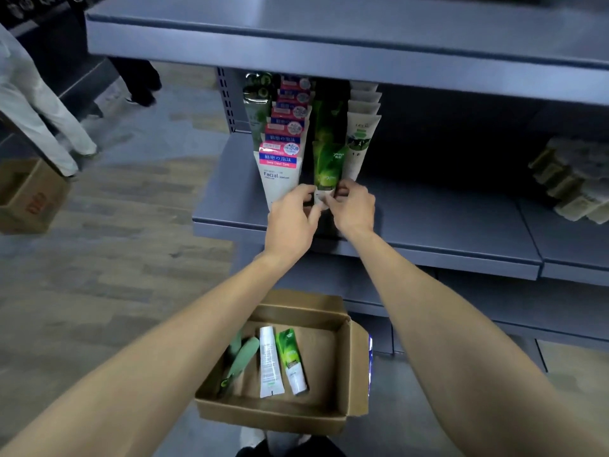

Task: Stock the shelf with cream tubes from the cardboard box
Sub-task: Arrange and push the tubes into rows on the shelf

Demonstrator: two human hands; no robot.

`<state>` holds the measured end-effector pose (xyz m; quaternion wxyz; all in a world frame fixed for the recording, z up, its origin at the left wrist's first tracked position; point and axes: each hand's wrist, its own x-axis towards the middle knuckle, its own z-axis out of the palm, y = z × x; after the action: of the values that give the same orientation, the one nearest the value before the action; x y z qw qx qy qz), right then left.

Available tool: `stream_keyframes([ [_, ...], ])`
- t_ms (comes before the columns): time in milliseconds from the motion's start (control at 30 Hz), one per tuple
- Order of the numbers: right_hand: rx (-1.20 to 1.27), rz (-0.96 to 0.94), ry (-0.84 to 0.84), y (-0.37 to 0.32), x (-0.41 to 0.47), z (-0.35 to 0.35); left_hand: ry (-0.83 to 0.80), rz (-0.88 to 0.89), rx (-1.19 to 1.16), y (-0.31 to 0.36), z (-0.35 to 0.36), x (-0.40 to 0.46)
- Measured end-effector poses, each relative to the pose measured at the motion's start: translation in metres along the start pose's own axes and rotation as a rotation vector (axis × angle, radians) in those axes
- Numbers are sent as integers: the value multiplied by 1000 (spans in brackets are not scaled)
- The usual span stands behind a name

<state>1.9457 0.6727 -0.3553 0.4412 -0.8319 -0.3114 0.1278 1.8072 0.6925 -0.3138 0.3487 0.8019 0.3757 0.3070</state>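
Both hands met at the shelf (412, 222): our left hand (291, 219) and right hand (354, 209) pinched the cap end of a green tube (326, 166), fingers clamped on it from either side, standing it upright at the front of the green row, between the Facial tubes (280, 173) and the white tubes (361, 143). We judged the tube light and soft-walled, likely to topple; the stiff cap end offered the surest hold. More tubes lay in the box (342, 413) below, among them another green one (290, 357).
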Motion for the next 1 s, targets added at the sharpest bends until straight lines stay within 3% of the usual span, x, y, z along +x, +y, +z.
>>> stream_keyframes([
  [533, -12, 41, 29, -10, 45, 20, 47, -11, -27, -10, 2, 11],
  [1000, -165, 25, 64, -13, 63, 32, 27, -25, -54, -13, 2, 2],
])
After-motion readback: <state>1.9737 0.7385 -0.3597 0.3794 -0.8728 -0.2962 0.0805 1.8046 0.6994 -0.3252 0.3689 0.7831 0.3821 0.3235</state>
